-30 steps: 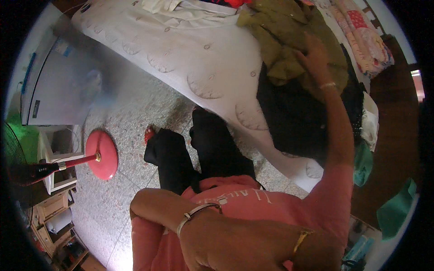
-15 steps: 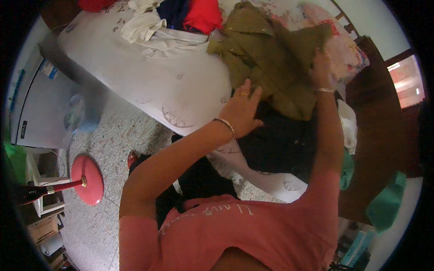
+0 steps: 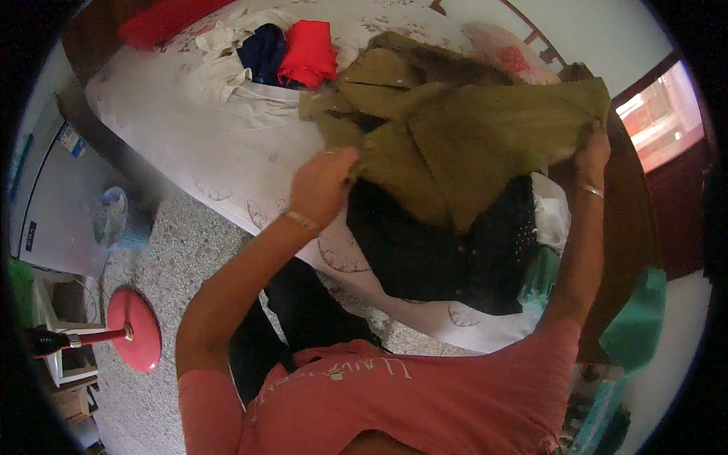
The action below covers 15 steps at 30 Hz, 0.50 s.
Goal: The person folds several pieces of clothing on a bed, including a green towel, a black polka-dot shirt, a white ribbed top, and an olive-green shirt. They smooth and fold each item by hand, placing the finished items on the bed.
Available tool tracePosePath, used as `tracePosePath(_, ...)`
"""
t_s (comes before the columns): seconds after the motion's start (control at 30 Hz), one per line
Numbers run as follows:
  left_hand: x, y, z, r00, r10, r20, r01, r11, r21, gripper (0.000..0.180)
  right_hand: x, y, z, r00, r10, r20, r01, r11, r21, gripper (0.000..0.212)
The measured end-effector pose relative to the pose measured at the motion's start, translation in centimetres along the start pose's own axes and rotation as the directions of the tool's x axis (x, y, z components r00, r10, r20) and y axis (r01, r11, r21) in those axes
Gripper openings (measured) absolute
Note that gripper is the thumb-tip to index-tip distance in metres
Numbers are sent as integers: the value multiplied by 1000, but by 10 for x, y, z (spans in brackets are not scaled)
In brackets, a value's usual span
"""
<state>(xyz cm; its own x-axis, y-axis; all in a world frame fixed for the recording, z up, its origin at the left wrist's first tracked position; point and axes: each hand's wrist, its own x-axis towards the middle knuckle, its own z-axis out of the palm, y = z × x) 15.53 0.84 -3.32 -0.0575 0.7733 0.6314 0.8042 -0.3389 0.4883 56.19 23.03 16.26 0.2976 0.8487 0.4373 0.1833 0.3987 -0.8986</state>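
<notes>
Showing loose folds, the olive-green garment (image 3: 485, 140) spreads wide.

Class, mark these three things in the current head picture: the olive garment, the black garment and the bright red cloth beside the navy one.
Olive garment (image 3: 470, 144): head view, middle of its spread fabric.
Black garment (image 3: 444, 259): head view, middle of its exposed part.
Bright red cloth (image 3: 309, 53): head view, middle of its upper surface.

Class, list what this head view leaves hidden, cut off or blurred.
In the head view:
Left hand: fingertips, hidden by the hand itself.
Right hand: exact finger placement, blurred against the olive garment.
Black garment: upper part, covered by the olive garment.
Red bundle: far side, cut off by the upper edge.
</notes>
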Motion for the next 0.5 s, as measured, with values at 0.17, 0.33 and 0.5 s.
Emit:
tracePosePath(0.17,-52,35,-109,970,225,97,-234,968,93,25,-27,26,-91,991,88,97,-82,994,-66,33)
tracePosePath(0.33,-127,70,-131,883,299,363,-322,947,4,29,-108,93,-114,905,-106,412,420,380,-824,39)
tracePosePath(0.5,-186,68,-100,885,175,430,-198,980,9,32,-208,57,-33,819,-56,570,428,722,-543,38)
